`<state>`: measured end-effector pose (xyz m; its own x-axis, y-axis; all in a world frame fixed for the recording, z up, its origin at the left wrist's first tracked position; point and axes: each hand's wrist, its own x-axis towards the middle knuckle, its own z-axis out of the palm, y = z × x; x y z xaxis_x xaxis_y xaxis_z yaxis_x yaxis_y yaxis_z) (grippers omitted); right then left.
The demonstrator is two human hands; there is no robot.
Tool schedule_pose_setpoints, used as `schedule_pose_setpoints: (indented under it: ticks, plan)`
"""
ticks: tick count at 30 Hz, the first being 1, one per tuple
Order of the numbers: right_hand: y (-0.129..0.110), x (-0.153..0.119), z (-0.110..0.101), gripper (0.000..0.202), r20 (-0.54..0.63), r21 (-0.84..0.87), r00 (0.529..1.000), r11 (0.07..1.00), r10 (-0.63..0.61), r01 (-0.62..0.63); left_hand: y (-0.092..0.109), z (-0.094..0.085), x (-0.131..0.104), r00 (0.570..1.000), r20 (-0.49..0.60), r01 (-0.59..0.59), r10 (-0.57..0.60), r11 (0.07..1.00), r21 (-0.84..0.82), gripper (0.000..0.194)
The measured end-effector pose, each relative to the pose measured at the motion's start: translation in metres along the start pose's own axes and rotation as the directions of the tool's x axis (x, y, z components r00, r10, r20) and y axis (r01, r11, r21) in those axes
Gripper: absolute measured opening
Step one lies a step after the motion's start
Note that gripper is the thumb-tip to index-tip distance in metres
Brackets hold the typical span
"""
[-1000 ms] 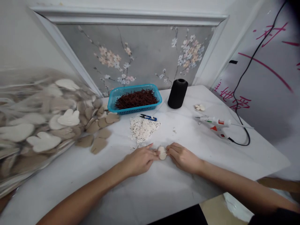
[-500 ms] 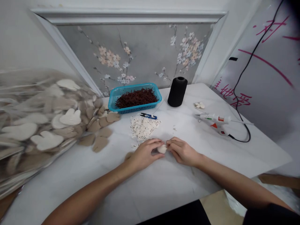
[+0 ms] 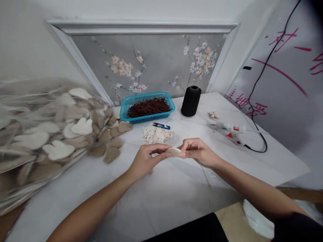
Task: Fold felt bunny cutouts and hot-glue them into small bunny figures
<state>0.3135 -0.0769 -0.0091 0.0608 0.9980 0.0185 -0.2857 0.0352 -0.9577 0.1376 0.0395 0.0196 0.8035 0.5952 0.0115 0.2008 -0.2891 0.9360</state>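
Between my two hands, above the white table, is a small cream felt piece [image 3: 175, 152]. My left hand [image 3: 148, 157] pinches its left end between thumb and fingers. The right end is gripped by the fingertips of my right hand [image 3: 198, 152]. Just behind my left hand lies a heap of small white printed labels [image 3: 156, 134]. Blue thread snips [image 3: 162, 126] rest at the back edge of that heap.
A blue basket [image 3: 147, 119] of dark red strips and a black thread cone [image 3: 191, 101] stand at the back. Left is a plastic bag [image 3: 35, 134] of felt pieces. On the right lie a glue gun [image 3: 232, 129] with a cord and a small white piece [image 3: 213, 115].
Both hands have lifted the felt piece, which now shows its flat oval side. The brown piece beside my left hand no longer shows. The view has shifted slightly.
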Motion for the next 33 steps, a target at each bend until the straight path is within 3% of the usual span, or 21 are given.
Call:
schedule_pose_setpoints:
  ticks: [2,6,11,18,28,31,33]
  plan:
    - [-0.005,0.007,0.007,0.021,0.003,0.180,0.997,0.981,0.076,-0.075,0.007,-0.006,-0.002,0.996,-0.023,0.084,-0.087,0.988,-0.127,0.028]
    - [-0.011,0.017,0.022,0.019,0.096,0.432,0.970,0.869,0.221,-0.241,0.013,-0.017,-0.006,0.993,-0.044,0.089,-0.107,0.949,-0.301,0.027]
    - [-0.006,0.023,0.034,0.019,0.158,0.539,0.938,0.769,0.308,-0.343,0.019,-0.027,-0.009,0.992,-0.045,0.094,-0.121,0.919,-0.382,0.028]
    - [-0.003,0.028,0.040,0.023,0.114,0.585,0.924,0.728,0.364,-0.359,0.026,-0.036,-0.011,0.990,-0.033,0.115,-0.140,0.905,-0.409,0.029]
    - [-0.002,0.028,0.040,0.023,0.081,0.523,0.933,0.782,0.351,-0.339,0.031,-0.042,-0.013,0.989,0.097,0.137,-0.115,0.955,-0.265,0.034]
    - [-0.004,0.026,0.042,0.019,0.054,0.427,0.967,0.870,0.248,-0.247,0.034,-0.039,-0.016,0.991,0.064,0.126,-0.117,0.980,-0.155,0.032]
    - [-0.007,0.022,0.044,0.017,0.022,0.303,0.991,0.944,0.130,-0.131,0.034,-0.038,-0.018,0.999,0.001,0.043,-0.043,0.999,-0.025,0.026]
